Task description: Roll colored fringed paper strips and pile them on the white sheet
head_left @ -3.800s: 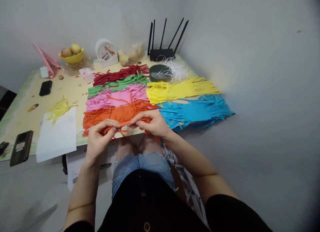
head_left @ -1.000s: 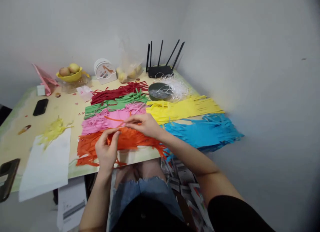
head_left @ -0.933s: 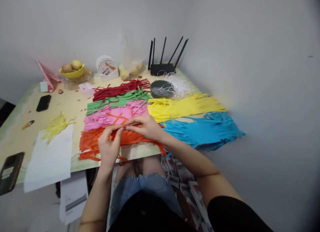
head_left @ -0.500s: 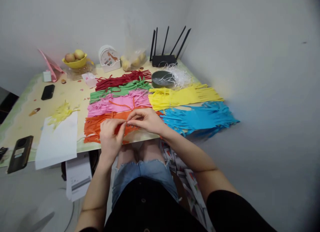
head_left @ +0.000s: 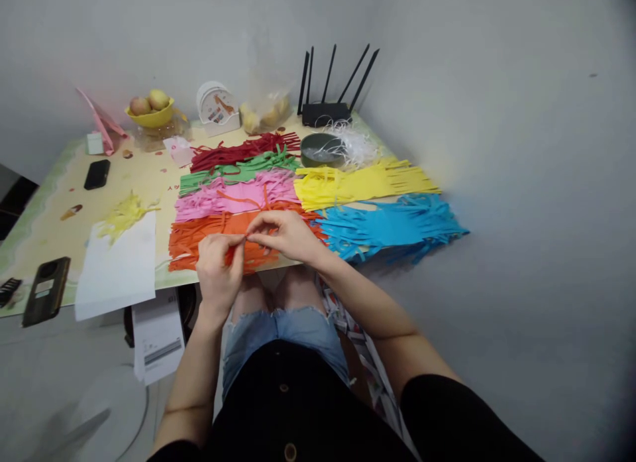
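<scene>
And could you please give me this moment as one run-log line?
left hand + right hand: fingertips together | below: orange fringe | anything pinched: too small to tell | beyond: pink fringe | right: blue fringe

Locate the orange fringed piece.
In the head view, the orange fringed piece lies left of centre at the table's near edge, partly hidden by the left hand and right hand, the pink piece beyond it and the blue piece to its right.

No readable text anywhere
</scene>
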The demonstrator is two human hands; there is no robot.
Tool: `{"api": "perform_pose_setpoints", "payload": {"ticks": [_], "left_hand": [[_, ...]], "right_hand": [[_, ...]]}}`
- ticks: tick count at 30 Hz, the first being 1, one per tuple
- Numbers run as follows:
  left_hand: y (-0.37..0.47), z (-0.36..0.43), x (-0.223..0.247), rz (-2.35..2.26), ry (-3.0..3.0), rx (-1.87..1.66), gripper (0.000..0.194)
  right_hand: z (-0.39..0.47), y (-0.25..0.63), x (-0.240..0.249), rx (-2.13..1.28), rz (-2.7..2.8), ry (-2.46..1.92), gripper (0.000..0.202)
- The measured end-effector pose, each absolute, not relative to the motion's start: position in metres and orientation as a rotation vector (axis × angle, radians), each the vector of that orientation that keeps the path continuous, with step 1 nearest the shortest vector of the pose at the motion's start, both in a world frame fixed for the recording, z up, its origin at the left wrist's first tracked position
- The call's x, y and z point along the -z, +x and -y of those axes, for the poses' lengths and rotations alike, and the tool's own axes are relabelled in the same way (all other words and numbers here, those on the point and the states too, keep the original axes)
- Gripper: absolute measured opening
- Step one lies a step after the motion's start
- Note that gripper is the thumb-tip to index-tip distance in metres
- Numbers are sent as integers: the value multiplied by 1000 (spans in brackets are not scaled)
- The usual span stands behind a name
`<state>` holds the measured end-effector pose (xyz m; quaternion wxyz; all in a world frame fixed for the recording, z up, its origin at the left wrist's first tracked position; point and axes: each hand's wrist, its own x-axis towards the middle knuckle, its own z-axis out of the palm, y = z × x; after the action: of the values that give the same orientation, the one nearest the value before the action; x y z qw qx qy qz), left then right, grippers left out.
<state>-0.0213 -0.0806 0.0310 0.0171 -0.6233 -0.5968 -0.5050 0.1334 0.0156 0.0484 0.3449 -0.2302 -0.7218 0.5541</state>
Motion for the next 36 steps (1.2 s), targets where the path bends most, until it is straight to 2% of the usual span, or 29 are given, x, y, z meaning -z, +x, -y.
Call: {"api": "perform_pose_setpoints", "payload": {"ticks": [3, 9, 13, 18, 24, 31, 36], "left_hand": [[-18, 83, -36, 1876, -1979, 1499, 8], [-20, 84, -43, 2046, -2069, 1688, 7], [-17, 83, -38, 2105, -1930, 1975, 6], [-13, 81, -23, 2129, -1706, 2299, 10], [-20, 78, -7, 2160, -1646, 2758, 26], [-32, 79, 1, 2099, -1501, 3115, 36], [-43, 86, 5, 2168, -1290, 3167, 42]], "right_hand": [[-14, 135, -44, -1408, 1841, -586, 12], [-15, 136, -37, -1791, 1682, -479, 30], [-11, 134, -42, -1671, 1731, -560, 27], [-9, 133, -46, -1678, 1784, -544, 27], [-13, 135, -50, -1604, 1898, -528, 25], [2, 117, -50, -1279, 1947, -589, 17], [6, 94, -50, -1280, 1846, -629, 19]]}}
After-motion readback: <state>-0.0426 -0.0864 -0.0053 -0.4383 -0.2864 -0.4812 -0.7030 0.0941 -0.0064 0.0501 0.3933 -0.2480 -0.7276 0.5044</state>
